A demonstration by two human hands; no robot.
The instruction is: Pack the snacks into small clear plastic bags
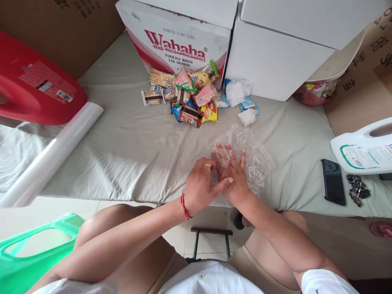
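A crumpled clear plastic bag [259, 163] lies near the front edge of the cloth-covered surface. My right hand [234, 173] rests on it with fingers spread, and thin film seems to cover some of the fingertips. Wearing a ring and a red string bracelet, my left hand [200, 181] bends its fingers at the bag's left side. Its thumb reaches across the back of my right hand, and its fingertips are partly hidden. Beyond the hands is a pile of wrapped snacks [191, 114]. A small white packet [246, 117] and a white-and-blue packet [237, 93] lie right of the pile.
A Wahaha carton [183, 45] and white boxes [260, 61] stand behind. At left are a red jug [45, 81] and a plastic film roll [55, 153]; at right, a white bottle [364, 149], black phone [333, 181] and keys [358, 190]. A green basket [39, 261] stands lower left.
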